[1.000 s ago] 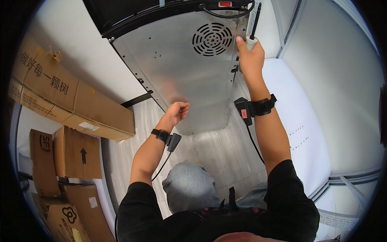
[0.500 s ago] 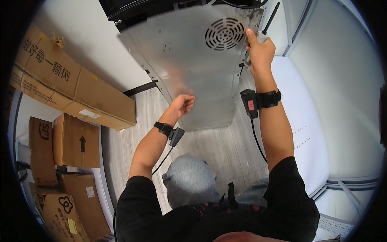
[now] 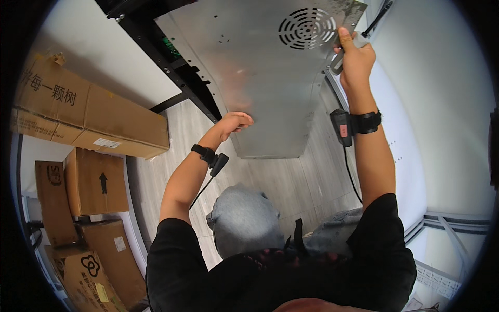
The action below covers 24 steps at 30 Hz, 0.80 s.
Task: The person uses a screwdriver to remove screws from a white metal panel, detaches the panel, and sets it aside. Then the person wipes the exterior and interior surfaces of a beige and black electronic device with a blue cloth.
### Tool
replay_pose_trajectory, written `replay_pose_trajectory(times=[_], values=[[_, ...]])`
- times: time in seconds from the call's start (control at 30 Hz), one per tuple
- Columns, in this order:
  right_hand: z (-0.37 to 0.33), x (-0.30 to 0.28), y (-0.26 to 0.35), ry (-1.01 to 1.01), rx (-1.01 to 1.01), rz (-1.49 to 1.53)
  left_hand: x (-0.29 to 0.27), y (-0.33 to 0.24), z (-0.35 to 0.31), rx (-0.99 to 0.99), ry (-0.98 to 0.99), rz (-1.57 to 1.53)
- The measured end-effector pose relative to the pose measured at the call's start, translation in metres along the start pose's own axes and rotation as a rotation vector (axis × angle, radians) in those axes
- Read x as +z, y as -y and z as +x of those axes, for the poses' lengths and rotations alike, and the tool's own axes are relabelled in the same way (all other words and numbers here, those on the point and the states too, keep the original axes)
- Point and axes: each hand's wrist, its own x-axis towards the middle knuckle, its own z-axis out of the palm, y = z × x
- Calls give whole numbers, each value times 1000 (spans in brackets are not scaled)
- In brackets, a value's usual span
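Note:
A large grey sheet-metal panel [image 3: 280, 93] with round vent slots [image 3: 307, 29] stands before me, tilted away from a black frame [image 3: 166, 67]. My right hand [image 3: 357, 60] grips the panel's upper right edge, thumb on its front face. The same hand holds a screwdriver [image 3: 378, 18], its dark shaft pointing up and right and its pale handle partly hidden by the fingers. My left hand [image 3: 235, 124] is at the lower left part of the panel, fingers curled together against its face. Whatever lies inside those fingers is hidden.
Through the gap left of the panel show a dark interior and a green part [image 3: 170, 47]. Cardboard boxes [image 3: 99, 182] are stacked at the left, a long carton [image 3: 125, 125] above them. A white wall [image 3: 436, 104] rises at the right. My knee [image 3: 244, 218] is below the panel.
The panel's upper part has shifted right and up with my right hand and the screwdriver, and a gap shows along its left side. My left hand stays low on the panel.

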Motion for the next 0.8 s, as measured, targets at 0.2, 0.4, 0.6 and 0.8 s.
replay_pose_trajectory(times=[0.2,0.4,0.6,0.8], values=[[15,-56,26,-48,-39,-12,31,-8,13,17,199,231],[46,-119,59,-91,-130,-57,72,-32,32,92,363,315],[79,-178,108,-378,-197,-165,121,-75,44,85,354,366],[105,-276,137,-535,-232,-204,186,-88,72,-25,450,548]])
